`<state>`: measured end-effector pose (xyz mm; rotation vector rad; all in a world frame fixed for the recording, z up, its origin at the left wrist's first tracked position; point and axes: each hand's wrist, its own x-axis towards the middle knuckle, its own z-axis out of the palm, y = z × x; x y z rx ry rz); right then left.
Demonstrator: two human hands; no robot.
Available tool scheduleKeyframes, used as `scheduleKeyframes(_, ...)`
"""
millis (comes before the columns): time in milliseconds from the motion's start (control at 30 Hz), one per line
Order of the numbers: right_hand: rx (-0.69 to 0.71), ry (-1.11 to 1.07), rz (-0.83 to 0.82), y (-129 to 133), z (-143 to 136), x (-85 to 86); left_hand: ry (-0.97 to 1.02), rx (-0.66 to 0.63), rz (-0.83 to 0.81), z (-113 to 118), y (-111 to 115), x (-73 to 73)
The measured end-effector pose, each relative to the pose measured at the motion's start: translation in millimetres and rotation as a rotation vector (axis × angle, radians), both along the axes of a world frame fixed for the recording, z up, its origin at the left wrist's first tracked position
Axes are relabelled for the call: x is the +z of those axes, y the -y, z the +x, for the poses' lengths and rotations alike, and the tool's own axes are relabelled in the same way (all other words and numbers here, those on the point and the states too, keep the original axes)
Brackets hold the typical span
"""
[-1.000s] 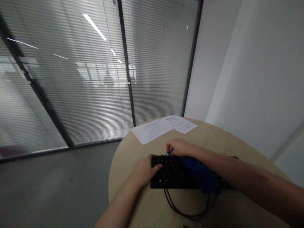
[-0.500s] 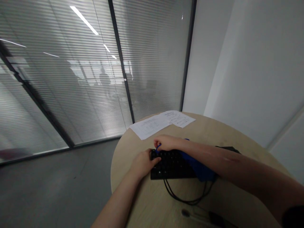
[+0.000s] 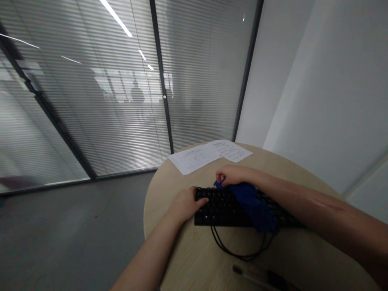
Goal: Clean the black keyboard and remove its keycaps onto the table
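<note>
A black keyboard (image 3: 222, 208) lies on the round wooden table. My left hand (image 3: 186, 205) grips its left end, thumb on top of the keys and fingers around the far corner. Above the keyboard's far edge, my right hand (image 3: 228, 175) is closed on a blue cloth (image 3: 253, 204), pinching one corner. The rest of the cloth drapes across the keys and over the near edge. My right forearm passes over the keyboard's right part and hides some of it.
A looped black cable (image 3: 232, 254) lies on the table by the keyboard's near side. Closer to me is a toothbrush (image 3: 239, 271) beside a dark object. Printed sheets (image 3: 197, 158) lie at the far edge. Glass partitions with blinds (image 3: 127, 121) and a white wall stand behind.
My right hand has moved right, from the keyboard's far left corner along its far edge, with the cloth in its fingers. My left hand stays on the keyboard's left end.
</note>
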<state>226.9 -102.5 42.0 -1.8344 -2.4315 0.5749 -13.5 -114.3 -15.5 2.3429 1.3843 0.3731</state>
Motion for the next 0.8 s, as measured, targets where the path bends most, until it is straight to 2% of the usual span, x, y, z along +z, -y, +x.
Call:
scheduleKeyframes(67, -0.015, -0.055, 0.045, -4.2, -12.0, -5.3, 0.07, -0.043, -0.047, -5.4, -4.6, -1.6)
scheduleKeyframes(200, -0.019, -0.147, 0.107, -16.2, -43.6, -22.2, 0.205, -0.13, -0.338, -19.7, -17.3, -4.5)
scheduleKeyframes(267, -0.007, -0.169, 0.122, -21.1, -56.2, -29.7, 0.245, -0.133, -0.398, -23.2, -20.9, -5.1)
scheduleKeyframes(367, 0.039, -0.19, 0.132, -24.2, -64.6, -35.7, 0.274, -0.075, -0.421, -21.8, -20.9, -5.1)
scheduleKeyframes(467, 0.107, -0.201, 0.13, -22.5, -61.2, -35.5, 0.286, -0.017, -0.447, -18.6, -17.9, -5.1)
scheduleKeyframes(667, 0.14, -0.176, 0.173, -13.0, -54.1, -28.6, 0.27, -0.058, -0.479, -22.9, -21.3, -6.2)
scheduleKeyframes(733, 0.14, -0.114, 0.221, -10.5, -58.6, -26.5, 0.279, -0.008, -0.403, -25.2, -27.1, -7.1)
scheduleKeyframes(800, 0.174, 0.004, 0.253, -8.4, -65.1, -24.7, 0.281, 0.08, -0.214, -26.1, -33.6, -8.7)
